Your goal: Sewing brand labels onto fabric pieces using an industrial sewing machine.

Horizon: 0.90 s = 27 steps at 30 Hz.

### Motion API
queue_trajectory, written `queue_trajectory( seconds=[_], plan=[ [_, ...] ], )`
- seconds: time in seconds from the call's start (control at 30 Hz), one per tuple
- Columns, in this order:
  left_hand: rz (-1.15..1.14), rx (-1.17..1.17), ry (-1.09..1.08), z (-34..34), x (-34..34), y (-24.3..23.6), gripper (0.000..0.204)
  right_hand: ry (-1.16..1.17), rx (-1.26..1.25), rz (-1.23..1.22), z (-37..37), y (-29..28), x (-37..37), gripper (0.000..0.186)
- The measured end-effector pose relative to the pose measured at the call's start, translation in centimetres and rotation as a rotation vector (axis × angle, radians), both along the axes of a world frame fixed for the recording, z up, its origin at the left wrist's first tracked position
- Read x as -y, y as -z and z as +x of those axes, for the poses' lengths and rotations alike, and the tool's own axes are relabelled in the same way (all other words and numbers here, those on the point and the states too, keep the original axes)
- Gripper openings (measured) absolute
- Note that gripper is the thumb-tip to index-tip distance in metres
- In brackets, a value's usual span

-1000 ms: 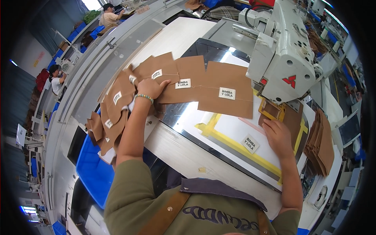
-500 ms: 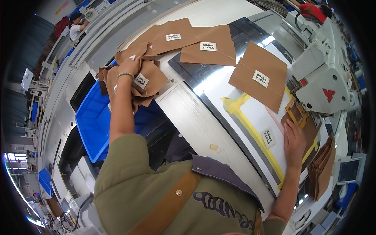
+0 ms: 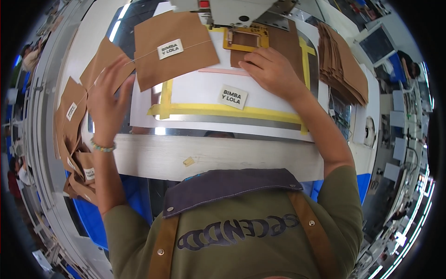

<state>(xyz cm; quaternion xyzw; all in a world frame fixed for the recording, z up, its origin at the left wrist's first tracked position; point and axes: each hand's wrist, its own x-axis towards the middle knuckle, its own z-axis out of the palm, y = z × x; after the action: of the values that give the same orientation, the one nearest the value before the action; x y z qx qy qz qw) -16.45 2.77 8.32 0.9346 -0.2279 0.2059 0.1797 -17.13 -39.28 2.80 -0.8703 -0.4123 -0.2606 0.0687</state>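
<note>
My left hand (image 3: 108, 100), slightly smeared by motion, is raised over a brown fabric panel (image 3: 103, 60) at the left, fingers apart and holding nothing. My right hand (image 3: 269, 72) lies with bent fingers over a dark brown panel (image 3: 288, 46), its fingertips at the lower edge of a yellow clamp frame (image 3: 265, 42) beneath the sewing machine head (image 3: 246, 11). A larger brown panel (image 3: 176, 69) with a white stitched label (image 3: 170, 49) lies between the hands. A loose white label (image 3: 233, 96) rests on the white work plate, nearer to me.
Labelled brown panels (image 3: 72, 130) trail in a chain down the left, ending bunched over a blue bin (image 3: 93, 221). Yellow tape (image 3: 223, 111) borders the plate. A stack of brown panels (image 3: 341, 65) stands at the right beside a small screen (image 3: 377, 44).
My left hand has let go of the bunched panels by the bin and moved up over the panel chain. The view has turned rightward. My right hand stays by the clamp frame.
</note>
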Motion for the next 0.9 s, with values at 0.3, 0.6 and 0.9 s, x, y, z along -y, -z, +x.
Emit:
queue_trajectory(
  seconds=[0.3,0.6,0.9],
  plan=[
    [0.13,-0.19,0.563,1.0,13.2,4.5,0.057,-0.094,0.044,-0.119,1.1,0.0,-1.0,0.024],
    [0.367,-0.125,0.352,5.6,7.0,6.1,0.078,-0.122,0.036,-0.089,2.8,0.6,-2.2,0.024],
    [0.335,-0.16,0.389,11.6,0.1,6.4,0.078,-0.108,-0.008,-0.032,3.4,1.0,-3.3,0.024]
  ],
)
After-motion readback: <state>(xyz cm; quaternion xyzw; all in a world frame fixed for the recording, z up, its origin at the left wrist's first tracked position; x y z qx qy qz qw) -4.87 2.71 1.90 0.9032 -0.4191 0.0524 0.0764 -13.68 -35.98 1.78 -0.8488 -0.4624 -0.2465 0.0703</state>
